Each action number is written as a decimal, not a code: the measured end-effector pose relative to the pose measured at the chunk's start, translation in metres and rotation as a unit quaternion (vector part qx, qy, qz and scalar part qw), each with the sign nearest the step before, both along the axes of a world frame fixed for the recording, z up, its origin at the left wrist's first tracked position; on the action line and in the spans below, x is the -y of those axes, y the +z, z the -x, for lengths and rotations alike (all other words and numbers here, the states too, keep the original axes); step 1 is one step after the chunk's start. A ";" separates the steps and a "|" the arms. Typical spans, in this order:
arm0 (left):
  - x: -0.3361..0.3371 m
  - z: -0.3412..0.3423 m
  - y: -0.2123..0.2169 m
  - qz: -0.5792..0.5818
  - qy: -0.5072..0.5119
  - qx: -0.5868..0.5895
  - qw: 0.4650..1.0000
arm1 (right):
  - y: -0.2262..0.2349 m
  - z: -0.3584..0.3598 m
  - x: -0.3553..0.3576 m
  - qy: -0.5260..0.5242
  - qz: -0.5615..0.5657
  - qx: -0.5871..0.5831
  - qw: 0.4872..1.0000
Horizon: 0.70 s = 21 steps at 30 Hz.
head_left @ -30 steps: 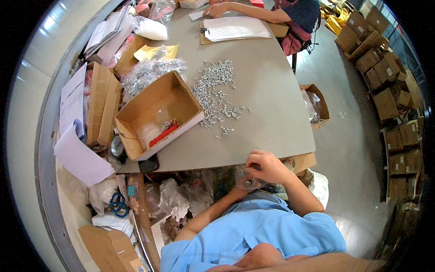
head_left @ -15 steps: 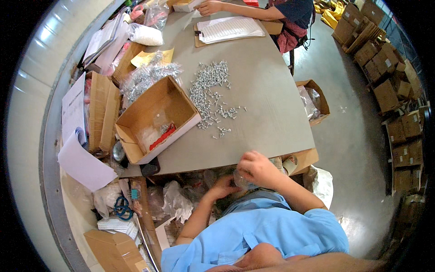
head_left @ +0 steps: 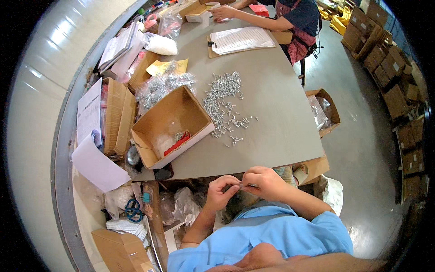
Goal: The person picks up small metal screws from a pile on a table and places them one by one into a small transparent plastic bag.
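My left hand (head_left: 223,189) and my right hand (head_left: 264,181) meet just below the near edge of the grey table (head_left: 281,113), fingertips pinched together on a small clear plastic bag (head_left: 248,185). Its contents are too small to make out. Farther up the table lies a scattered pile of small silver screws (head_left: 223,102). An open cardboard box (head_left: 170,127) with a red item inside stands to the left of the screws.
Bagged screws (head_left: 161,86), stacked papers and flat cartons (head_left: 118,115) crowd the table's left side. Another person (head_left: 290,16) sits at the far end with a clipboard (head_left: 240,40). A small open box (head_left: 322,111) sits on the floor at right; stacked cartons (head_left: 394,90) line the far right.
My left hand has risen from below the table to join my right hand, and both now pinch the small bag. The view has tilted slightly.
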<state>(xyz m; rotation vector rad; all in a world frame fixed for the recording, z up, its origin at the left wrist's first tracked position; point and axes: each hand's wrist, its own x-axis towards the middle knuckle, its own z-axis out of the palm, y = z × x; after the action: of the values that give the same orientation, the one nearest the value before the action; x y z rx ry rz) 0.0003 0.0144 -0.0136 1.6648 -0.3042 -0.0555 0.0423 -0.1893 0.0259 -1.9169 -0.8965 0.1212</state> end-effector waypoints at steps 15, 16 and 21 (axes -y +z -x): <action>-0.008 -0.028 0.049 -0.195 0.006 0.100 0.976 | 0.008 -0.005 0.000 -0.043 -0.041 -0.017 0.998; -0.017 -0.037 0.057 -0.210 0.007 0.105 0.972 | 0.009 -0.007 0.002 -0.047 -0.047 -0.025 0.997; -0.088 -0.132 0.116 -0.225 0.328 0.209 0.893 | 0.003 -0.014 0.021 -0.117 -0.047 -0.063 0.990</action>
<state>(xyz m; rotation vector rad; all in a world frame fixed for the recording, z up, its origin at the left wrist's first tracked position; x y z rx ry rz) 0.1319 0.1028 0.1024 2.1597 -0.0276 0.8045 0.0567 -0.2105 0.0285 -1.8896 -0.5781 0.0574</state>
